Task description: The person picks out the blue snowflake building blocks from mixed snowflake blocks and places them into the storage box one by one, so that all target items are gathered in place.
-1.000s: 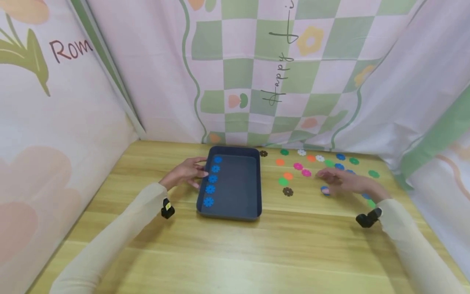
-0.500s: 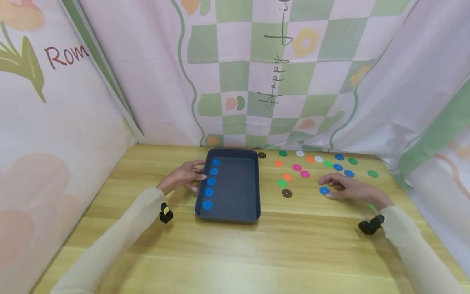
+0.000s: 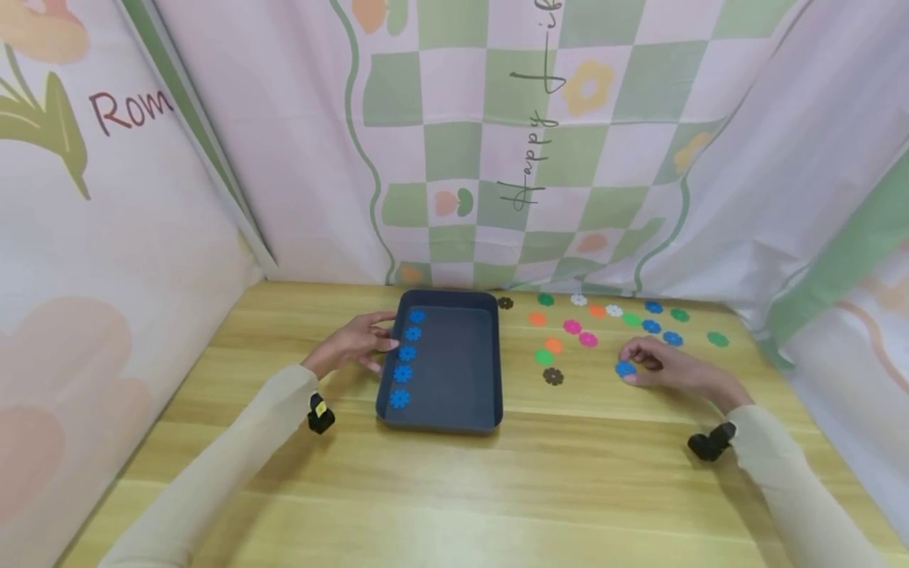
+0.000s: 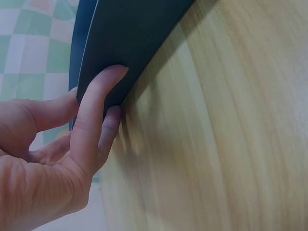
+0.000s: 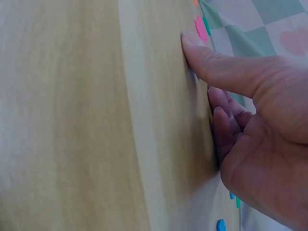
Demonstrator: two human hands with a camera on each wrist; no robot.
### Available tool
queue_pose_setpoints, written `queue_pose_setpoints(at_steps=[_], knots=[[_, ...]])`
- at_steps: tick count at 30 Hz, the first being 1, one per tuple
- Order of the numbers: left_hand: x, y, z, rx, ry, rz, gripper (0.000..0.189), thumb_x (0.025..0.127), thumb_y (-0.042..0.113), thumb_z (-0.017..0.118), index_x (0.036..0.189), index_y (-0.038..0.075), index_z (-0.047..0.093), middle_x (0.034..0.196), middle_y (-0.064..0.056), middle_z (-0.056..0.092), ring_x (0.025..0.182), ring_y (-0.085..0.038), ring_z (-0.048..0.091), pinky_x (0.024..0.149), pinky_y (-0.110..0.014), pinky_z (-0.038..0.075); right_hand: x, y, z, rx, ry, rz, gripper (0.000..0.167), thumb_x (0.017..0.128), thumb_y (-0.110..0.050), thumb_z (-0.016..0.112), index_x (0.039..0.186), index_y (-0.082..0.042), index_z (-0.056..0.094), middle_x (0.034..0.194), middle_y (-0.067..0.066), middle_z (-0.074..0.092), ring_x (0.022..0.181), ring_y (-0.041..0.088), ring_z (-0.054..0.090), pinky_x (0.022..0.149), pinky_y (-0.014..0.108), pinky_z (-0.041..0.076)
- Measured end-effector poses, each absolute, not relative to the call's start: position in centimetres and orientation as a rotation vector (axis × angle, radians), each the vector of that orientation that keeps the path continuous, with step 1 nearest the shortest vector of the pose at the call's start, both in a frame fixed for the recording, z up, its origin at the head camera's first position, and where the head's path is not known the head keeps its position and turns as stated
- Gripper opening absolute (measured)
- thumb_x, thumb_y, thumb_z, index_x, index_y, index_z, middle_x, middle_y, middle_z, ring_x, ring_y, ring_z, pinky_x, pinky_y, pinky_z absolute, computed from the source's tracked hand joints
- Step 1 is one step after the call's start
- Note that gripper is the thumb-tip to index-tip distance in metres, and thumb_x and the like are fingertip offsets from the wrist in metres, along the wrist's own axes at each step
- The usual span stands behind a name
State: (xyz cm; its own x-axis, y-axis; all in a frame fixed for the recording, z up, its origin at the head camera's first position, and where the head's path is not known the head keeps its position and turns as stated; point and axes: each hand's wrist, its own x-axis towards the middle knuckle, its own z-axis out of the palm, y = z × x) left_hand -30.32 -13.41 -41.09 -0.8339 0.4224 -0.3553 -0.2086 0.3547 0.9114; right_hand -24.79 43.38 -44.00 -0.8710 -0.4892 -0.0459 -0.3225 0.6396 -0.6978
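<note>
My left hand (image 3: 357, 340) touches the left side of a dark grey rectangular tray (image 3: 465, 406). In the left wrist view one fingertip presses the tray's outer wall (image 4: 134, 33), and another digit meets its rim. Inside the tray, along the left edge, several blue flower-shaped discs form a column, with one disc (image 3: 400, 398) nearest me. To the right, my right hand (image 3: 667, 365) pinches a blue flower-shaped disc (image 3: 626, 368) between thumb and fingertips, close over the table. From the right wrist, the thumb (image 5: 216, 65) hides most of that disc.
Loose flower-shaped discs lie across the wooden table (image 3: 454, 497) right of the tray: brown (image 3: 553, 376), light green (image 3: 544, 356), pink (image 3: 588, 339), white (image 3: 578, 300), orange (image 3: 537, 319), and blue (image 3: 672, 338). A patterned curtain (image 3: 454, 158) hangs behind the table.
The right hand's fingers have closed in on the blue disc, which now sits slightly higher against the discs nearby. The left hand and tray keep their place; the head view has shifted slightly.
</note>
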Motion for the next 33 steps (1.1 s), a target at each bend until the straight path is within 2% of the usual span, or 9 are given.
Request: queue_pose_setpoints(at_steps=[8,17,23,29,33], knots=[[-30.2,-13.5,-41.1,0.171,2.077,1.515,0.074,0.106,0.004,0.060,0.168,0.008,0.020,0.163,-0.033,0.033,0.139,-0.046,0.053,0.066,-0.032,0.067,-24.5,43.0,-44.5,-0.719,2.634,-1.094,0.023,0.099,-0.004,0.069,0.118,-0.001,0.057,0.115,0.012,0.056,0.104,0.010,0.054,0.091,0.013,0.049],[-30.1,-13.6,-40.9,0.181,2.061,1.524,0.074,0.107,0.005,0.059,0.168,0.008,0.018,0.165,-0.034,0.028,0.137,-0.047,0.054,0.066,-0.032,0.067,-24.5,42.1,-44.4,-0.733,2.733,-1.093,0.023,0.094,0.002,0.073,0.112,0.002,0.059,0.100,0.011,0.063,0.089,0.011,0.060,0.077,0.019,0.055],[-30.3,-13.5,-41.1,0.162,2.052,1.538,0.074,0.106,0.004,0.060,0.168,0.009,0.020,0.164,-0.033,0.031,0.141,-0.046,0.050,0.066,-0.033,0.067,-24.7,41.2,-43.4,-0.652,2.800,-1.016,0.021,0.095,0.001,0.073,0.115,0.002,0.065,0.103,0.011,0.069,0.092,0.011,0.065,0.081,0.018,0.058],[-30.3,-13.5,-41.1,0.143,2.060,1.546,0.074,0.105,0.004,0.061,0.168,0.010,0.022,0.164,-0.032,0.033,0.142,-0.045,0.049,0.067,-0.034,0.067,-25.2,39.6,-42.5,-0.498,2.850,-0.989,0.023,0.102,-0.002,0.066,0.124,0.003,0.065,0.103,0.016,0.073,0.091,0.023,0.071,0.078,0.019,0.057],[-30.3,-13.6,-41.2,0.150,2.064,1.537,0.074,0.106,0.004,0.061,0.168,0.010,0.022,0.165,-0.032,0.031,0.142,-0.045,0.049,0.069,-0.035,0.067,-25.4,38.3,-41.9,-0.414,2.848,-1.063,0.028,0.105,-0.005,0.063,0.131,0.006,0.062,0.110,0.023,0.071,0.101,0.037,0.072,0.078,0.019,0.059]])
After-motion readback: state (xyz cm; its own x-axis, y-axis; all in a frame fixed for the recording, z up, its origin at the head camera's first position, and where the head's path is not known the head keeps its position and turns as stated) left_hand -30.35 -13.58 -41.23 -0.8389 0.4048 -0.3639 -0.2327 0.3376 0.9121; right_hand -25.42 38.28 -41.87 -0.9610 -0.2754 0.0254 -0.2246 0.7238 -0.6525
